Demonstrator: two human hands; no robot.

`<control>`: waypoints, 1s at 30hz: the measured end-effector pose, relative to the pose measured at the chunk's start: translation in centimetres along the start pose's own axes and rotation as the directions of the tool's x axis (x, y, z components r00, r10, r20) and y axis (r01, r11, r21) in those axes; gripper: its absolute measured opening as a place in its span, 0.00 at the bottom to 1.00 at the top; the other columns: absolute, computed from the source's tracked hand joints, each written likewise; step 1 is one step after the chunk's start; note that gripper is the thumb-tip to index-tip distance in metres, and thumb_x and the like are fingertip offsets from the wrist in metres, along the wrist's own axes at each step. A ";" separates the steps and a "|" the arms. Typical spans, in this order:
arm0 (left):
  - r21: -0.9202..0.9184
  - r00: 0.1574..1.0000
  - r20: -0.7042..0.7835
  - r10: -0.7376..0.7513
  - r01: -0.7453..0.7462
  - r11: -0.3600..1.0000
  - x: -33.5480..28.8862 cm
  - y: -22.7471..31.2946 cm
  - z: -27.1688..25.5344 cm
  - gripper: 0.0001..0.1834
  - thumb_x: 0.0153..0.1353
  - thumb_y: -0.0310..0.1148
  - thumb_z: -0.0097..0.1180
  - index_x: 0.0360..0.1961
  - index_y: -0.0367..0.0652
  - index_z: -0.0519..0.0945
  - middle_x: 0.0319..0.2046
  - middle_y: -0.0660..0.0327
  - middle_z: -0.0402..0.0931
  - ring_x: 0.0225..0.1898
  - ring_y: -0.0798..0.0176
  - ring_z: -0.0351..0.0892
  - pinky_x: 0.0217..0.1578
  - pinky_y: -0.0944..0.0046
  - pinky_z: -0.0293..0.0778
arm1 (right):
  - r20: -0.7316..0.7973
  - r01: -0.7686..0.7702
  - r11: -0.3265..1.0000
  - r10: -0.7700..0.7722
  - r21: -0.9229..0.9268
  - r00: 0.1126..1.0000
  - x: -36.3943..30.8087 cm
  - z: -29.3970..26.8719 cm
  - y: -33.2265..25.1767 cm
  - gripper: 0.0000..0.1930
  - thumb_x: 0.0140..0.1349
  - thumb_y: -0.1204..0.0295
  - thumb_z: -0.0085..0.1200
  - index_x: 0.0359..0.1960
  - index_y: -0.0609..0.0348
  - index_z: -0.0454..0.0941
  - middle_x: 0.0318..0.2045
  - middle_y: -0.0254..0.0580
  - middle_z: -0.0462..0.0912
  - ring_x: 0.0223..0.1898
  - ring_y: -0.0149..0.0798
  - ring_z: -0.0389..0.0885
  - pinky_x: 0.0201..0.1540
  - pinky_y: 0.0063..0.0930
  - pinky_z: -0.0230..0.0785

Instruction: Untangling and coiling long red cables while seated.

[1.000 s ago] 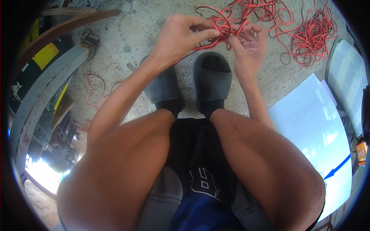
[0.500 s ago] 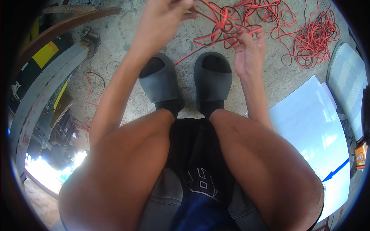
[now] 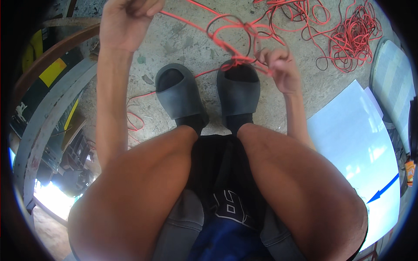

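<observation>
Between my hands a tangled stretch of red and dark wire (image 3: 237, 58) hangs in loops above my right slide sandal. At the upper left, my left hand (image 3: 130, 21) is closed on the wire, which runs taut from it toward the knot. My right hand (image 3: 278, 67), slightly blurred, pinches the other side of the tangle. Loose strands lead from it to more looped wire (image 3: 296, 11) on the floor at the top. One strand passes behind the sandals to a small loop (image 3: 136, 122) on the left.
A big heap of the same wire (image 3: 355, 43) lies at the upper right. Beside my right leg is a glossy white sheet (image 3: 348, 130) with a blue arrow. Curved metal bars (image 3: 48, 95) stand at the left. My grey slide sandals (image 3: 180, 98) rest on the concrete floor.
My left hand has moved left, drawing the wire out into a longer span. The right hand has come slightly lower, and the tangle between them has opened and dropped toward the sandals.
</observation>
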State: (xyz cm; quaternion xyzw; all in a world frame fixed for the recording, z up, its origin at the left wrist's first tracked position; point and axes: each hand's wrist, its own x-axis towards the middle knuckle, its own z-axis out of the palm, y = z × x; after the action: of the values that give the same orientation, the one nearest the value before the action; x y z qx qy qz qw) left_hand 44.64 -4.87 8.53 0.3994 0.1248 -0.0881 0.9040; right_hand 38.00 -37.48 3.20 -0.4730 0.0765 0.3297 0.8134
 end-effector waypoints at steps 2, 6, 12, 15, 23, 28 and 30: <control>0.041 0.998 0.057 0.002 -0.004 0.999 0.5 0.5 0.1 0.20 0.55 0.20 0.47 0.17 0.52 0.52 0.14 0.71 0.45 0.14 0.73 0.43 0.18 0.68 0.54 | -0.013 -0.167 0.975 0.167 -0.145 0.986 -0.3 0.1 -0.3 0.05 0.52 0.75 0.55 0.21 0.60 0.74 0.26 0.35 0.77 0.28 0.26 0.72 0.28 0.20 0.62; 0.181 0.973 0.228 -0.023 -0.019 0.983 1.6 2.0 3.6 0.15 0.61 0.27 0.48 0.19 0.50 0.60 0.15 0.70 0.52 0.16 0.74 0.51 0.22 0.70 0.59 | -0.266 -0.249 0.934 0.179 -0.255 0.947 0.2 -0.2 0.4 0.08 0.54 0.70 0.59 0.30 0.61 0.76 0.26 0.31 0.78 0.29 0.24 0.73 0.31 0.18 0.62; 0.985 0.992 0.021 0.128 -0.042 0.165 2.9 -2.9 1.1 0.23 0.62 0.38 0.52 0.51 0.31 0.67 0.47 0.49 0.71 0.45 0.56 0.71 0.46 0.56 0.66 | -0.425 -0.178 0.483 -0.468 -0.857 0.775 0.1 -1.3 0.8 0.26 0.46 0.74 0.63 0.48 0.63 0.67 0.46 0.47 0.70 0.48 0.41 0.70 0.51 0.33 0.62; 0.997 0.972 0.031 0.235 -0.014 -0.073 0.4 -5.1 0.4 0.23 0.61 0.36 0.54 0.51 0.32 0.68 0.47 0.48 0.72 0.44 0.58 0.73 0.43 0.56 0.68 | -0.189 -0.277 -0.061 -0.592 -0.959 0.783 -0.6 0.1 -0.2 0.31 0.42 0.75 0.64 0.51 0.60 0.66 0.53 0.54 0.63 0.56 0.53 0.61 0.58 0.45 0.53; 0.961 0.925 0.183 0.332 -0.098 -0.258 -2.1 -8.8 -4.5 0.17 0.52 0.39 0.61 0.35 0.35 0.78 0.28 0.52 0.77 0.29 0.48 0.76 0.33 0.56 0.72 | 0.007 -0.180 -0.304 -0.526 -0.936 0.850 0.2 3.6 -2.0 0.27 0.45 0.75 0.60 0.51 0.56 0.69 0.55 0.53 0.63 0.59 0.57 0.59 0.59 0.50 0.52; 0.960 0.992 -0.126 -0.006 0.124 0.249 -1.1 -8.6 -3.9 0.14 0.56 0.37 0.58 0.36 0.36 0.80 0.26 0.56 0.78 0.21 0.59 0.75 0.24 0.62 0.70 | 0.360 0.361 0.045 -0.023 -0.932 0.933 6.1 4.4 0.5 0.19 0.55 0.70 0.55 0.49 0.57 0.71 0.43 0.42 0.77 0.44 0.38 0.77 0.46 0.31 0.69; 0.872 0.988 -0.130 -0.087 0.155 0.464 -1.1 -8.3 -2.1 0.13 0.59 0.36 0.55 0.38 0.35 0.79 0.26 0.59 0.78 0.24 0.65 0.76 0.27 0.66 0.71 | 0.149 0.128 0.508 0.001 -0.852 0.989 8.0 4.6 1.5 0.16 0.56 0.67 0.54 0.43 0.63 0.73 0.40 0.45 0.79 0.39 0.39 0.80 0.42 0.33 0.71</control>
State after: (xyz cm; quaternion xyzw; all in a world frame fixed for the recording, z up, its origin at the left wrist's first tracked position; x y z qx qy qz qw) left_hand 41.14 -8.74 1.71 0.7991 0.1201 -0.1898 0.5577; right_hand 42.40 -29.44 1.09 -0.7934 -0.1671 0.3244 0.4872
